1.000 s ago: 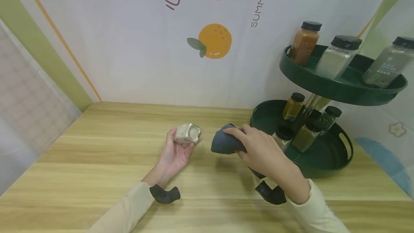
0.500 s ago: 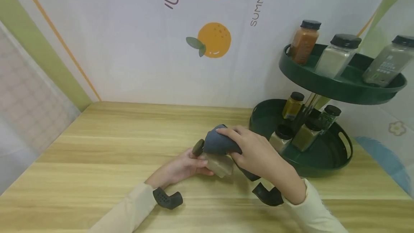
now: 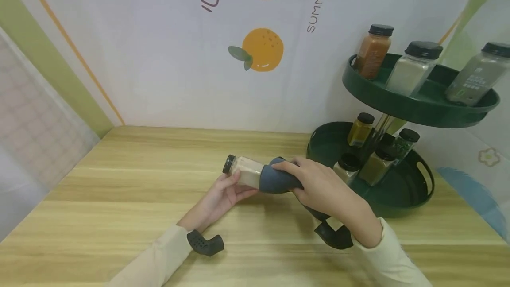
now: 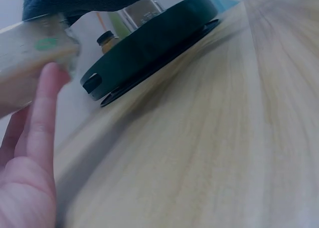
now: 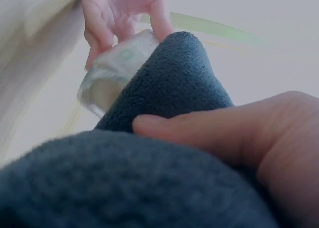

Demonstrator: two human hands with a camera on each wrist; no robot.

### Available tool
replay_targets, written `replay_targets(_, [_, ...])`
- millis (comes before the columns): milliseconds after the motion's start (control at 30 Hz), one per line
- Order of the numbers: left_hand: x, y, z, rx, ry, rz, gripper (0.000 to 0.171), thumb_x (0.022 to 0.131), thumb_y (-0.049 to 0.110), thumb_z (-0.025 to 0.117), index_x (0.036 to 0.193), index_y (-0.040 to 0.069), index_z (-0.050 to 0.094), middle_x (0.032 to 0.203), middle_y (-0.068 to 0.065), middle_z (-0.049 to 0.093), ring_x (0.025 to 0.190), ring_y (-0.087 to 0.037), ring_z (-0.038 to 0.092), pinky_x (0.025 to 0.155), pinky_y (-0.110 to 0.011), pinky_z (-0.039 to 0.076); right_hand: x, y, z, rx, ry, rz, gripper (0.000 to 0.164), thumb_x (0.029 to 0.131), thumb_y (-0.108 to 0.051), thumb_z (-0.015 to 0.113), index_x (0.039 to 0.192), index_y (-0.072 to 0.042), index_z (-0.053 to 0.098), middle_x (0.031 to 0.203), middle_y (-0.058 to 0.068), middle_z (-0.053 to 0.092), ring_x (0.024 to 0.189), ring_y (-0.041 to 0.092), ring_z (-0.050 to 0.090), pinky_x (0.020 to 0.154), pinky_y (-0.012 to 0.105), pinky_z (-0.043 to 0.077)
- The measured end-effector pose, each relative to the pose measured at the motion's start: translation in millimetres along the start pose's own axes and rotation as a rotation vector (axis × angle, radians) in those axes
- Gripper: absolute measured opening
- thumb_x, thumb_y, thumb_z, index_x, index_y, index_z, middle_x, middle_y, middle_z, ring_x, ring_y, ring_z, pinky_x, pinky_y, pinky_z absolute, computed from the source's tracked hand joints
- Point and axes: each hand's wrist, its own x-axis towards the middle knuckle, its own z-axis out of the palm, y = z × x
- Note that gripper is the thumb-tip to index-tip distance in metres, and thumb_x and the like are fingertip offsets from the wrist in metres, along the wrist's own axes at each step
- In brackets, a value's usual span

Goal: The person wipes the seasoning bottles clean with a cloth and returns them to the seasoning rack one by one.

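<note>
My left hand (image 3: 221, 198) holds a clear spice jar (image 3: 248, 172) of pale powder over the table, its black lid (image 3: 229, 164) pointing left. The jar lies nearly level. A folded dark blue cloth (image 3: 275, 178) is gripped in my right hand (image 3: 318, 185), at the jar's base end. In the right wrist view the cloth (image 5: 174, 78) covers part of the jar (image 5: 107, 83), and the thumb presses on the fabric. The left wrist view has straightish fingers (image 4: 42, 123) under the jar (image 4: 30, 58); the thumb is out of sight there.
A green two-tier rack stands at the right. Several black-lidded jars sit on its upper tray (image 3: 418, 110), among them an orange-red one (image 3: 373, 54). More jars stand on the lower tray (image 3: 402, 205), close to my right hand. A printed curtain (image 3: 159, 56) hangs behind the wooden table (image 3: 139, 180).
The jar has turned in my left hand, from base toward the camera, through a tilt to the right, to lid-left with its base at the cloth. The right hand has shifted only slightly.
</note>
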Motion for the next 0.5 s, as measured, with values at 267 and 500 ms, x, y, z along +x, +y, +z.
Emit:
replay_targets(267, [1.7,1.7,-4.5,-0.134,0.124,-0.008,0.044,0.1,0.04,0.03,0.136,0.015,0.024,0.118,-0.003,0.055,0.098,-0.018,0.064,0.089,-0.026,0.051,-1.5,4.0,-3.6,-0.053,0.045,0.061,0.057,0.076,-0.014,0.074,0.128,-0.028,0.053,0.107,0.005,0.061,0.092,0.026,0.063,0.069,0.045,0.053])
replay_targets(500, [2.8,-0.8,-1.8,0.009,0.094,-0.048,0.043,0.096,0.017,0.048,0.135,0.009,0.032,0.121,-0.006,0.056,0.108,-0.02,0.06,0.099,-0.039,0.046,0.0,-1.4,-3.2,0.014,0.153,0.091,0.059,0.078,-0.012,0.07,0.132,-0.027,0.05,0.111,0.005,0.06,0.097,0.024,0.063,0.076,0.045,0.054])
